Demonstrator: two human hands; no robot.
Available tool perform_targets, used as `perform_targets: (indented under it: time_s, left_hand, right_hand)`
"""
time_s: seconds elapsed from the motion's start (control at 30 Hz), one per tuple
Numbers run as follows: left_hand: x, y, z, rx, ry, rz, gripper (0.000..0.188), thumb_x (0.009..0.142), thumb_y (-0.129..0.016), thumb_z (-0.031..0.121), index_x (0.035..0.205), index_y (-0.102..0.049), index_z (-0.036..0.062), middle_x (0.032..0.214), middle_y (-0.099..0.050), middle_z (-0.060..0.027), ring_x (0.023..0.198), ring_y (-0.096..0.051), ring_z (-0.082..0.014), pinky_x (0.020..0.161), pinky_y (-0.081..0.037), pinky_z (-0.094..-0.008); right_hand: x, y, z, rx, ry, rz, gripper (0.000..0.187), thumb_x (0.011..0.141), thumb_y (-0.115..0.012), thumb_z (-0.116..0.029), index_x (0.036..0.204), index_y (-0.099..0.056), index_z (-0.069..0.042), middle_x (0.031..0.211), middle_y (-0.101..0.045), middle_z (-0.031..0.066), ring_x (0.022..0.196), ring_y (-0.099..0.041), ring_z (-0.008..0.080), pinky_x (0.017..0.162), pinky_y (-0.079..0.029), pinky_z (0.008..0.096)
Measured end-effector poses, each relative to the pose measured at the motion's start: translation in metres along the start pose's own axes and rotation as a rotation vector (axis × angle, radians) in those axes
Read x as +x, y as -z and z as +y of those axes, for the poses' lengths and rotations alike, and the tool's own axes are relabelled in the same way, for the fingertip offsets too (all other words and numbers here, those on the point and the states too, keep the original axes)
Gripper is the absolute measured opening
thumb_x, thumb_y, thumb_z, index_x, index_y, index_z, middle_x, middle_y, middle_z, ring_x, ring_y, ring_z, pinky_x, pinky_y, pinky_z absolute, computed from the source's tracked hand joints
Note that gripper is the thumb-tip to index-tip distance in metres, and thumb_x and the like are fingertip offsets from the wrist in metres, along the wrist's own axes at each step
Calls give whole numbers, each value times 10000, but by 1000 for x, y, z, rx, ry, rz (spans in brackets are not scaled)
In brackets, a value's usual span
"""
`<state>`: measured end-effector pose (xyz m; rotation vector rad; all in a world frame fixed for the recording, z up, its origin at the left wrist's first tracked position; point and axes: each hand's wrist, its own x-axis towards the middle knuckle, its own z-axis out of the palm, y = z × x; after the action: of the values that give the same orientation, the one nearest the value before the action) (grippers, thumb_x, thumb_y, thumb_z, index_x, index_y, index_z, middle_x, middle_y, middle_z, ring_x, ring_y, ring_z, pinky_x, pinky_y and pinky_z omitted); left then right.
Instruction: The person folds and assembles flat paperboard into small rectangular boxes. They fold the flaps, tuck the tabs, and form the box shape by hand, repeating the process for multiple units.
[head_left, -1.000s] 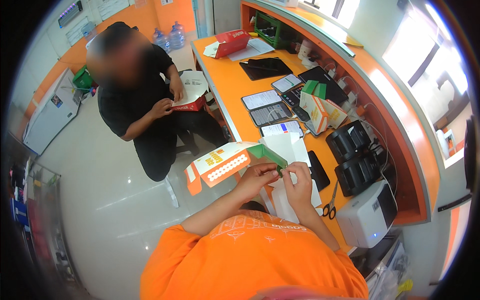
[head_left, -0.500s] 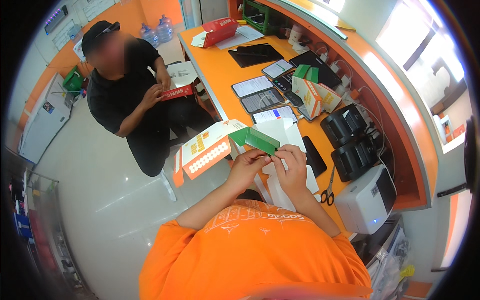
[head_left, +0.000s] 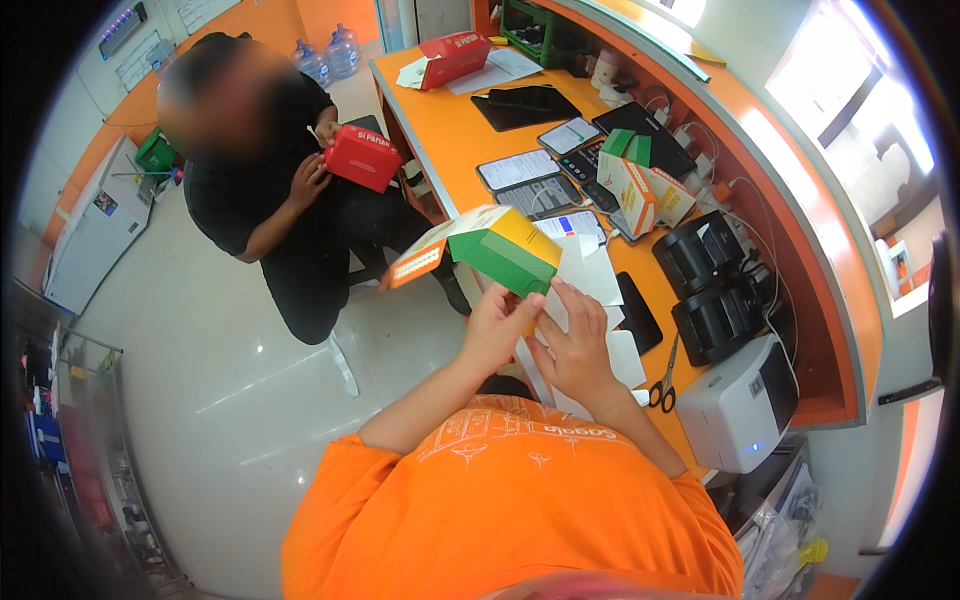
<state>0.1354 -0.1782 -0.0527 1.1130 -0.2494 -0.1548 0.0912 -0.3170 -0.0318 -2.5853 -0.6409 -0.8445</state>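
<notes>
A partly folded cardboard box [head_left: 505,262] in green, yellow, white and orange hangs in front of me, tilted, with an orange-edged flap reaching left. My left hand [head_left: 498,328] pinches its near green edge between thumb and fingers. Close beside it, my right hand [head_left: 578,345] has its fingers bent at the box's near right corner; whether they grip the card is hidden. White card sheets [head_left: 588,270] lie on the orange table just beyond my right hand. Another green, white and orange box [head_left: 628,190] stands farther back among the phones.
Across from me a seated person in black holds a red box [head_left: 364,158]. On the orange table [head_left: 425,120] lie several phones [head_left: 515,170], a tablet [head_left: 525,107], scissors [head_left: 664,385], two black devices [head_left: 688,255] and a white printer [head_left: 740,405]. Another red box [head_left: 455,60] stands at the far end.
The box in my hands has turned, showing a broader green side and a yellow panel. My right hand has opened out slightly. The other person's red box is now folded up and raised.
</notes>
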Motion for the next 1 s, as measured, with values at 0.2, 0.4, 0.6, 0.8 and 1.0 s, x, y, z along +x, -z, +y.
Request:
perform_targets:
  time_s: [0.2,0.4,0.6,0.8,1.0]
  left_hand:
    - [5,12,3,411,-21,61,235,900,-630,163,1087,-615,20,944,-666,-71,816,-588,-97,740,-458,-250]
    - [-8,4,-3,649,-83,-260,425,868,-621,165,1254,-492,41,1165,-579,-137,1061,-565,-212,879,-431,-355]
    - [-2,21,-7,-316,135,-469,635,846,-610,262,1389,-340,75,1367,-417,-93,1256,-413,-249,1059,-291,-430]
    - [1,4,-4,-415,126,116,376,984,-421,229,1297,-424,20,1254,-522,-91,1156,-502,-213,996,-373,-409]
    - [6,13,-7,-273,41,196,341,978,-479,240,1240,-481,22,1179,-554,-80,1076,-538,-179,928,-429,-356]
  right_hand:
    - [10,18,18,295,-49,100,411,777,-685,-173,1170,-607,-79,1295,-483,156,1195,-442,312,966,-353,408]
    - [29,13,6,368,-139,45,618,769,-718,-228,1308,-469,-55,1332,-419,200,1174,-469,364,985,-385,418]
    - [26,7,6,302,-186,0,565,762,-677,-135,1295,-497,-85,1235,-532,135,1106,-539,297,939,-408,430]
    - [16,2,5,-192,32,49,450,747,-681,-182,1188,-599,-148,1159,-580,51,1036,-573,186,916,-359,405]
    - [16,3,0,-123,-7,22,401,800,-669,-194,1193,-599,-154,1190,-578,55,1097,-560,200,952,-312,430]
